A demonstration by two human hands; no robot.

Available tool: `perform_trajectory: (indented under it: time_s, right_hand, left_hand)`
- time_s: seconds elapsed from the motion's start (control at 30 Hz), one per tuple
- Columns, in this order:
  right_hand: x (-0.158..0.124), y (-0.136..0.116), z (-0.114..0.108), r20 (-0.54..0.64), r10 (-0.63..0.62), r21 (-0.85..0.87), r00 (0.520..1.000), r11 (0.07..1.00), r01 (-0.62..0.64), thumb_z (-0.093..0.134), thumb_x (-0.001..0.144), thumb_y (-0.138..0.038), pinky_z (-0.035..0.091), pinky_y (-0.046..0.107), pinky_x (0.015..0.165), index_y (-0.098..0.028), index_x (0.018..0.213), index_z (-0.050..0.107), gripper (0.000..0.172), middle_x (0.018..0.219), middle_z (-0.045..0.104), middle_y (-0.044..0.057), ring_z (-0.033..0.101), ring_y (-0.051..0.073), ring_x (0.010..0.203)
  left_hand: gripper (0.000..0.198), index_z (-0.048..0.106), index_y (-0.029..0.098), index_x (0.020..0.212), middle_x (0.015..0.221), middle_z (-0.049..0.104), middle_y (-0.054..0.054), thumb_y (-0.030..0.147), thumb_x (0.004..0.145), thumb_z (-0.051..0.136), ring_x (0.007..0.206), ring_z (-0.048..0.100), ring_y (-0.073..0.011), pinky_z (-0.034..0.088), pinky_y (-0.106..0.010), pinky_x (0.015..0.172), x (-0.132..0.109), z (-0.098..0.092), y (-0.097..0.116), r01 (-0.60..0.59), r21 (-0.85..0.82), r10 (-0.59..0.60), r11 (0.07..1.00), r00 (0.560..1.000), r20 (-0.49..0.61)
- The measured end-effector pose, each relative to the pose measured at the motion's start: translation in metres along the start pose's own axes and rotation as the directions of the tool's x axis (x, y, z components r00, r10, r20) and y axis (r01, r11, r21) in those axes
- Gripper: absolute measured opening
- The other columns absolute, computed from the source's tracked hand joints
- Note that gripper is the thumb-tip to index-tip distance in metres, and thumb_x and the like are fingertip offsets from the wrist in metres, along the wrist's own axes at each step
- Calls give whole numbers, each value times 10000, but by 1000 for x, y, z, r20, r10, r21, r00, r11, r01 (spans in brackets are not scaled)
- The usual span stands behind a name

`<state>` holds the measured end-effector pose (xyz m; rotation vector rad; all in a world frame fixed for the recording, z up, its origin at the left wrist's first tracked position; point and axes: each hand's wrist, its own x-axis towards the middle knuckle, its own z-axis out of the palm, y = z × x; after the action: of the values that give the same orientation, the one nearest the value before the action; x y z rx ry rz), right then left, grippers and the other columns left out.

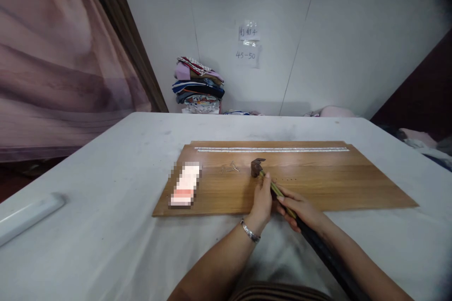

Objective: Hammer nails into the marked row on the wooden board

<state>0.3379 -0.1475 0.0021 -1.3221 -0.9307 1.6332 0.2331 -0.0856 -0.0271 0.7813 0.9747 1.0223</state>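
while resting on the wooden board (pixel 318 183), hammer (pixel 257 167) head sits near loose nails (pixel 231 168); right hand (pixel 300 207) clenched around the handle, left hand (pixel 262 200) beside it, grip unclear.

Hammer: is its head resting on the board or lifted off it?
Resting: the hammer head sits on the wooden board, right hand gripping its handle.

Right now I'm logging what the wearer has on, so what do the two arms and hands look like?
Both forearms are bare, with no sleeves and no gloves. The left hand has a silvery metal bracelet at the wrist. The right hand shows no ring or watch that I can make out. A striped garment shows at the bottom edge, between the arms.
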Motion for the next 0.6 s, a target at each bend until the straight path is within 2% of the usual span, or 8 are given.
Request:
perform_trajectory:
  time_s: [0.17,0.4,0.6]
  right_hand:
    - [-1,-1,-1,2,2,9,1000,1000,-2,638,798,-419,366,141,267,-223,1522,266,838,628,550,-58,398,43,319]
    - [0,-1,0,6,1,-7,1000,1000,-1,633,798,-415,363,142,265,-222,1516,286,821,629,549,-57,403,43,314]
    - [-1,-1,0,-2,-12,-17,1000,1000,12,620,813,-409,363,148,272,-238,1508,307,781,634,552,-54,401,46,317]
  left_hand:
    - [463,597,169,820,737,593,-21,627,809,536,709,548,-154,448,-275,718,-1,0,1,-28,28,27,999,999,27]
    - [470,584,177,829,726,574,-12,643,800,526,675,537,-152,445,-269,667,0,0,2,-2,33,2,999,1000,19]
    - [485,581,175,813,715,565,-10,656,794,527,678,531,-147,446,-272,697,2,0,-3,2,32,-3,1000,1000,24]
